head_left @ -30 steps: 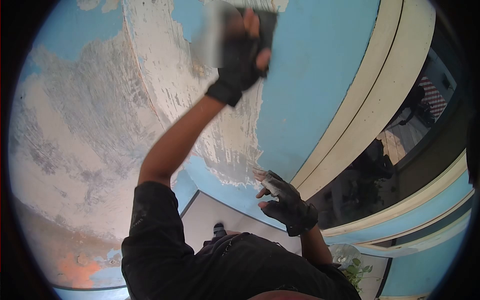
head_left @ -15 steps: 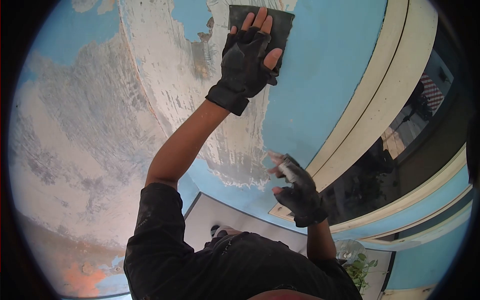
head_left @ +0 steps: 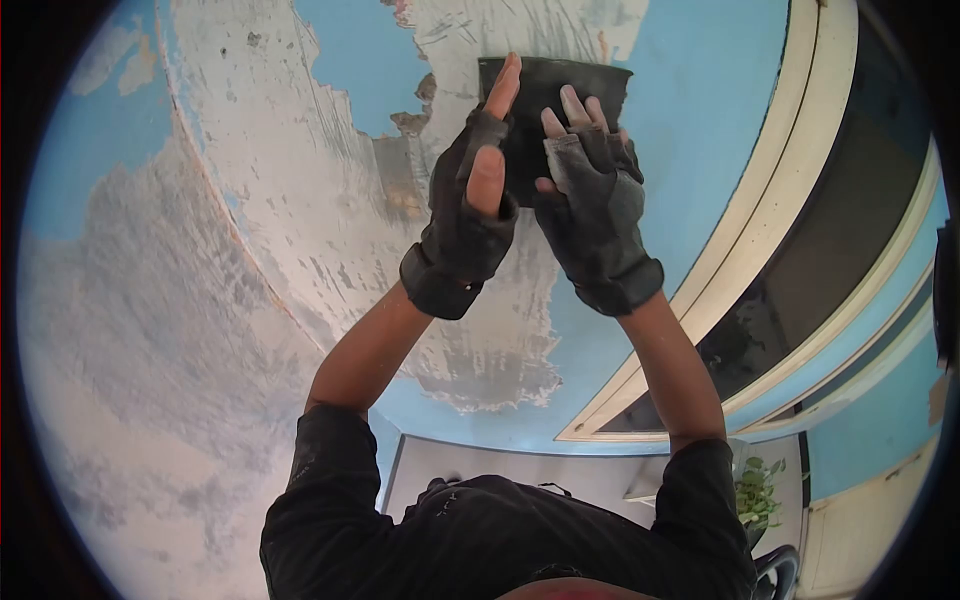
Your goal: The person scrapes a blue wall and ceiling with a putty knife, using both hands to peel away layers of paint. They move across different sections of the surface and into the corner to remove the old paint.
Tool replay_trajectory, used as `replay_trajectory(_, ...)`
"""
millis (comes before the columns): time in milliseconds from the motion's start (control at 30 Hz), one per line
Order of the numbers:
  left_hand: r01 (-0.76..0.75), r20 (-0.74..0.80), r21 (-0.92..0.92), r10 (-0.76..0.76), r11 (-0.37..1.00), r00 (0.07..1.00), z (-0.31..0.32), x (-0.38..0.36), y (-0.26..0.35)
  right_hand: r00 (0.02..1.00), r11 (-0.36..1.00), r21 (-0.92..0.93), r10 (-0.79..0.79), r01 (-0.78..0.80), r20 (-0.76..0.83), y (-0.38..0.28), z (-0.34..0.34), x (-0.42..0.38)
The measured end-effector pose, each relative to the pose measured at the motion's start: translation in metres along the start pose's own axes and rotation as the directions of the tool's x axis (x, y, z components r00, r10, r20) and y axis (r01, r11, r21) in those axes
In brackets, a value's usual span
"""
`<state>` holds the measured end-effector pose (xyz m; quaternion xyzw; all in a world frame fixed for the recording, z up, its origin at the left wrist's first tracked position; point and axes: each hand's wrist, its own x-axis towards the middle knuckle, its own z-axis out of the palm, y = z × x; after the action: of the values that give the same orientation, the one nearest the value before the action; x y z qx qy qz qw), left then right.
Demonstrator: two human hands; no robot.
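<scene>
A dark, slightly ragged-edged rectangular sheet [head_left: 540,95] lies against the peeling wall. My left hand [head_left: 470,200], in a black fingerless glove, is turned edge-on at the sheet's left side, thumb apart from its straight fingers. On the sheet's right part rests my right hand [head_left: 595,185], gloved the same way, back toward me, fingers stretched and spread. Between the two hands the lower part of the sheet shows.
The wall [head_left: 290,180] has blue paint, pale scraped patches and a long crack on the left. A cream window frame [head_left: 745,190] with dark glass curves down the right. Below are a grey floor [head_left: 560,470] and a leafy plant [head_left: 758,490].
My right hand has risen from beside the window frame to the sheet. My left hand has turned from flat on the sheet to edge-on at its left side, lower in view.
</scene>
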<state>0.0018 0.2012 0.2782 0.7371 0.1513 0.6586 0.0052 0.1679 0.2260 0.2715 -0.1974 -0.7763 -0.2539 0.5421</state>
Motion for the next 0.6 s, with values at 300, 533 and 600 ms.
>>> replay_trajectory(300, -0.127, 0.126, 0.077, 0.116, 0.989, 0.985, -0.096, -0.055, 0.001, 0.983, 0.918, -0.365, 0.109, -0.157, -0.149, -0.024, 0.038, 0.018)
replay_trajectory(533, -0.132, 0.033, 0.051, 0.13, 0.99, 0.991, -0.135, -0.092, -0.005, 0.989, 0.862, -0.493, 0.056, -0.116, -0.135, -0.023, 0.045, 0.022)
replay_trajectory(600, -0.111, 0.026, 0.034, 0.11, 0.993, 0.994, -0.14, -0.098, -0.006, 0.992, 0.863, -0.495, 0.063, -0.107, -0.105, -0.022, 0.046, 0.024)
